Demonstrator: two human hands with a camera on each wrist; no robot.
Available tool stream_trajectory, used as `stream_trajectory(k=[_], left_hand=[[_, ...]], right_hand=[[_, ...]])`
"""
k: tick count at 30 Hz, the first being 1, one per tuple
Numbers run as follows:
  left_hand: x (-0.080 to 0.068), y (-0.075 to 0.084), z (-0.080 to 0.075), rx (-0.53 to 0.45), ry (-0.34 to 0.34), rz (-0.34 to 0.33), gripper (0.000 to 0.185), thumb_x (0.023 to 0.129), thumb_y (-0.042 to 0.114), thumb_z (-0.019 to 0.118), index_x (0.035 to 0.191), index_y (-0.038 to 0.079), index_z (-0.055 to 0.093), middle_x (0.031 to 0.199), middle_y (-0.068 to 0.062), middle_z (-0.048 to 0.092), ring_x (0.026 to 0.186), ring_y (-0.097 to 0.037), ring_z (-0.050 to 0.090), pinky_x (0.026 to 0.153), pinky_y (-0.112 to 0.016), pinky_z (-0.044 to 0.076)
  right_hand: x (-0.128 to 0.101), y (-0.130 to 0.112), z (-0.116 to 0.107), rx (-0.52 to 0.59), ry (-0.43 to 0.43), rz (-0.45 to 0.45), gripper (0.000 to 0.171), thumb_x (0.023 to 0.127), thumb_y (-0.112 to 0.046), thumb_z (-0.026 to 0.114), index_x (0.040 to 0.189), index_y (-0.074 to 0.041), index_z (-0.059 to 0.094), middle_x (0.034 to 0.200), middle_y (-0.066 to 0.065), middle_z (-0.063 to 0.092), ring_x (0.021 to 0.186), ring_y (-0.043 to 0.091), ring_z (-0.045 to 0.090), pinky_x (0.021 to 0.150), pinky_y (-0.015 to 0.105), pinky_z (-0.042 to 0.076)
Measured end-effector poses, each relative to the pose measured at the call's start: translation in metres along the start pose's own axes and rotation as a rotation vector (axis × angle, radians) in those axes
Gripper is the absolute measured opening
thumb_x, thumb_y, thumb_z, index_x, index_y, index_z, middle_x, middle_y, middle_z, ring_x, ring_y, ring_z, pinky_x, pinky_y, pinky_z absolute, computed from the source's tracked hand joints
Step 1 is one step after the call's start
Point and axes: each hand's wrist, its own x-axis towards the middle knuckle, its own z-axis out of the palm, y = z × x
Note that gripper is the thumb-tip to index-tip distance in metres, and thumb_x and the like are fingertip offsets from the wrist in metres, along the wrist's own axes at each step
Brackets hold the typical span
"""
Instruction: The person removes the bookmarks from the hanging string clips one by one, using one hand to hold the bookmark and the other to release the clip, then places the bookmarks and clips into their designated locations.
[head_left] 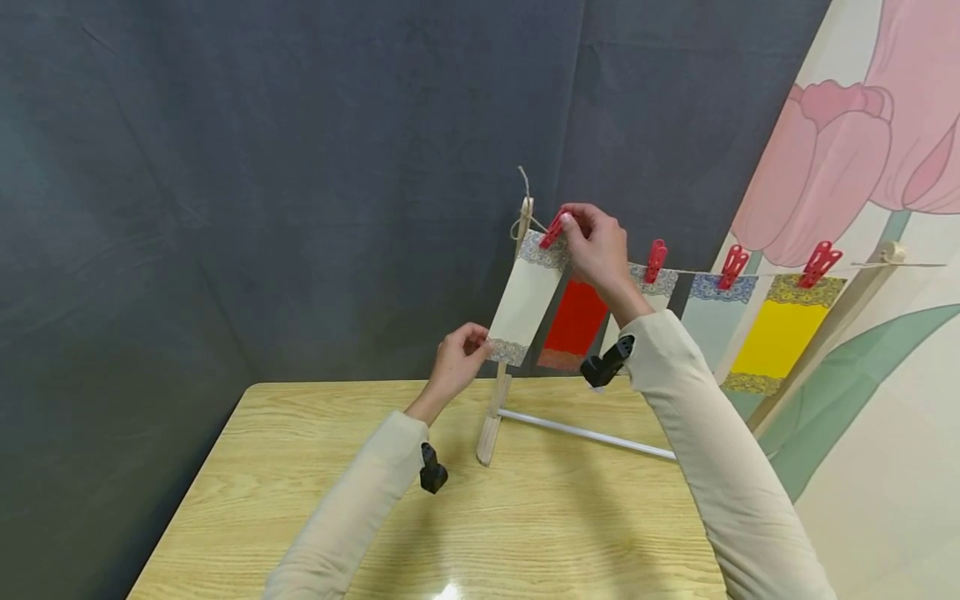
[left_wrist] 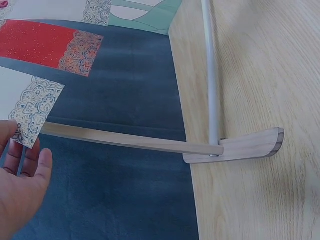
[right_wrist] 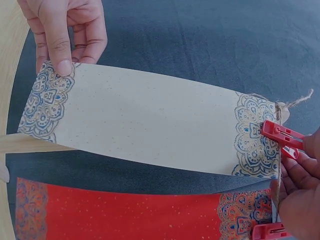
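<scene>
Pale wood-grain laminate covers the table (head_left: pixel 570 533), whose far edge meets a dark grey-blue cloth backdrop (head_left: pixel 300 167); to the right hangs a wall print of pink tulips with green leaves (head_left: pixel 847 167). On the table stands a light wooden post (head_left: pixel 497 408) on a flat rounded foot, joined near its base by a thin white rod (head_left: pixel 592 435) that runs off to the right. Rough jute twine (head_left: pixel 525 187) is knotted at the post's top and stretches rightward as a line.

A cream rectangular paper card with blue-grey lace-patterned ends (head_left: pixel 525 296) hangs from this line just beside the post, its speckled surface matte. The right hand (head_left: pixel 596 246) pinches a red plastic clothespin (head_left: pixel 553 229) between thumb and fingertips at the card's upper edge, on the twine. The left hand (head_left: pixel 457 358) pinches the card's lower patterned end, thumb on the front and the other fingers curled behind it.

Behind it hangs a glittery red card (head_left: pixel 573 321), then a pale blue card (head_left: pixel 712 321) and a yellow card (head_left: pixel 780 333), with further red clothespins (head_left: pixel 819 262) along the line.
</scene>
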Motion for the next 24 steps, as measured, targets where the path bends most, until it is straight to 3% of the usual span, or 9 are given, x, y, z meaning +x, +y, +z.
stream_trajectory(k=[24], left_hand=[[0.0037,0.0060,-0.0084,0.025,0.030,0.024,0.010,0.092,0.009,0.067,0.099,0.002,0.066,0.085,-0.005,0.061,0.075,-0.018,0.055,0.067,-0.028,0.046]], right_hand=[[0.0046,-0.0074,-0.0002,-0.009,0.063,-0.010,0.028,0.100,-0.024,0.056,0.119,-0.005,0.064,0.104,0.012,0.067,0.085,0.017,0.057,0.071,0.024,0.042]])
